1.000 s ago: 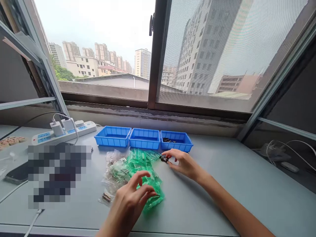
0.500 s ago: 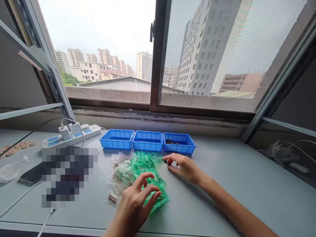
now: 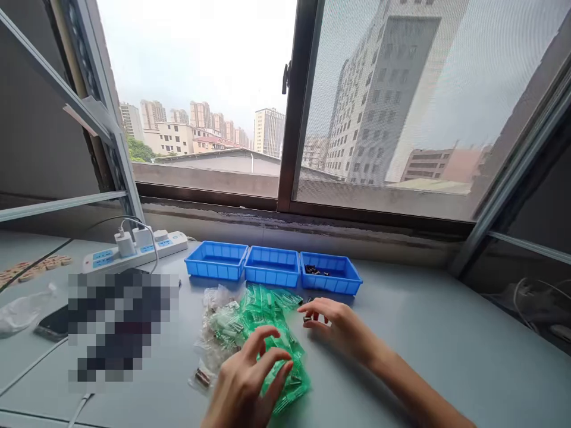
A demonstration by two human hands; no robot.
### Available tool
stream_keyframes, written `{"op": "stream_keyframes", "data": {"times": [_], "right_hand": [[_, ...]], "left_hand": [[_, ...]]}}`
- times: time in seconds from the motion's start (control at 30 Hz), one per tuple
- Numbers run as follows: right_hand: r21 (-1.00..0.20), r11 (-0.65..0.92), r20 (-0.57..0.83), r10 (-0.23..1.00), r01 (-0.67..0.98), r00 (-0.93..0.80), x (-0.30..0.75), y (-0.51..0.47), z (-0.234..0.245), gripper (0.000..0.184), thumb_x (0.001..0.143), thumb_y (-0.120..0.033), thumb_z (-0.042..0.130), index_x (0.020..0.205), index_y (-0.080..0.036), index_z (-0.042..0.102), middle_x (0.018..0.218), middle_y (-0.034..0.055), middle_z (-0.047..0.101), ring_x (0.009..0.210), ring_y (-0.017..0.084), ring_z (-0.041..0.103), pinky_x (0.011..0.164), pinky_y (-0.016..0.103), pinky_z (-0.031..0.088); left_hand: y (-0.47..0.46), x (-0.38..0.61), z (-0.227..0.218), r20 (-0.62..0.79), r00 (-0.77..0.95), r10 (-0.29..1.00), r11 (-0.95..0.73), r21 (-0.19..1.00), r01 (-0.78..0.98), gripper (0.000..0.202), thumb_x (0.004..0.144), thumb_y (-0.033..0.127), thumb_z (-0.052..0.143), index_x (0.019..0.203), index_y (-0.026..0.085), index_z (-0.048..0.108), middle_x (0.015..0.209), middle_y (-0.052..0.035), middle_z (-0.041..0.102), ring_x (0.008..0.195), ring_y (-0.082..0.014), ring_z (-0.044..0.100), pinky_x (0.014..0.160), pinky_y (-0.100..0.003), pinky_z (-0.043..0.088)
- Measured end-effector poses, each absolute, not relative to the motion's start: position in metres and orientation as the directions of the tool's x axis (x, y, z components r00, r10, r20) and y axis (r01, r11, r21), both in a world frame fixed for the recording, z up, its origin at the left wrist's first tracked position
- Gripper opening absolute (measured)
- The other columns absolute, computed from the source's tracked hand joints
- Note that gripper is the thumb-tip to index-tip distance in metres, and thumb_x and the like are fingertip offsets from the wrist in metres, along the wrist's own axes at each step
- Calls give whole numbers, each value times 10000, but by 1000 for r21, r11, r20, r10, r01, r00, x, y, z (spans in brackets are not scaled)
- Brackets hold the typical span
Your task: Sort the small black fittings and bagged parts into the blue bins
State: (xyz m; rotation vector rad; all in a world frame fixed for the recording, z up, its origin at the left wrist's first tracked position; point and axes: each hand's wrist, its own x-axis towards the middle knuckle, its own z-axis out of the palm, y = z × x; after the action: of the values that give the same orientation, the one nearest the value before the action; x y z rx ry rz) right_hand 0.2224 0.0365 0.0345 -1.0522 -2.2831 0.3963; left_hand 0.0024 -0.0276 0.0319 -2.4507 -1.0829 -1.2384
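My right hand (image 3: 336,324) is just in front of the right-hand blue bin (image 3: 332,284), pinching a small dark, shiny piece (image 3: 307,320) between thumb and fingers. The piece is too small to name exactly. Several small dark pieces (image 3: 314,270) lie inside that bin. My left hand (image 3: 252,377) hovers with curled, spread fingers over the green plastic bags (image 3: 267,303) and holds nothing. Small metal parts show through these bags. Left of them lie clear plastic bags (image 3: 216,321), also with small parts, and one small clear packet (image 3: 201,377) with brownish pieces.
Two more blue bins (image 3: 217,274) stand in the row below the window. A white power strip (image 3: 138,252) with plugged-in chargers is at the back left. Nearer lie a phone (image 3: 52,322), a blurred-out patch, white cables and a crumpled plastic bag (image 3: 27,309).
The view has shifted, so the scene sits slightly lower and further right. My right hand keeps its pinch near the bin, its fingers slightly turned. The left hand keeps its pose.
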Motion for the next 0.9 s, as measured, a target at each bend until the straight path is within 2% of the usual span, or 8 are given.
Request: {"op": "stream_keyframes", "data": {"times": [0.1,0.2,0.3,0.4,0.6,0.8,0.9], "right_hand": [[-556,646,400,759,523,-513,219,32,34,307,948,-331,398,986,-169,657,852,83,642,722,174,594,642,289,465],[-687,568,359,808,454,-467,211,25,35,401,948,-442,362,985,-170,654,808,70,617,698,157,556,615,273,444],[-832,421,260,871,361,-418,200,15,40,448,899,-545,421,1000,-165,637,727,39,592,629,135,515,571,259,422],[-942,263,151,886,207,-437,190,8,46,485,816,-592,538,1042,-168,604,708,16,586,592,119,518,529,239,418],[-988,129,80,892,82,-445,180,5,48,536,609,-459,795,1030,-178,619,777,20,634,625,115,544,472,189,400],[-997,67,46,884,29,-465,180,7,47,584,568,-451,815,1038,-164,619,723,3,625,572,94,510,398,155,365],[-999,52,40,888,14,-458,178,7,47,585,561,-451,821,1026,-159,620,713,1,627,547,88,507,379,149,367]], "left_hand": [[-26,4,34,799,286,528,-654,168,738,258,930,282,399,840,234,636,911,-31,631,631,-105,652,526,-181,519],[-26,5,33,808,245,536,-638,198,744,281,934,328,391,841,245,643,917,-29,631,640,-113,655,517,-191,521],[-27,5,32,790,272,550,-651,201,732,267,929,345,406,873,252,650,939,-28,635,644,-113,657,530,-194,531],[-28,1,32,766,303,567,-647,187,739,220,914,348,449,929,262,651,955,-28,635,682,-115,668,572,-189,544],[-23,-7,29,794,270,544,-611,155,776,207,876,408,523,850,262,668,941,-26,637,707,-112,670,538,-153,524],[-20,-9,26,823,300,483,-653,110,749,195,870,393,547,815,259,677,913,-22,647,707,-105,668,547,-138,514],[-22,-8,28,833,283,476,-658,124,743,169,867,365,558,824,250,674,901,-22,647,693,-105,665,564,-147,520]]}}
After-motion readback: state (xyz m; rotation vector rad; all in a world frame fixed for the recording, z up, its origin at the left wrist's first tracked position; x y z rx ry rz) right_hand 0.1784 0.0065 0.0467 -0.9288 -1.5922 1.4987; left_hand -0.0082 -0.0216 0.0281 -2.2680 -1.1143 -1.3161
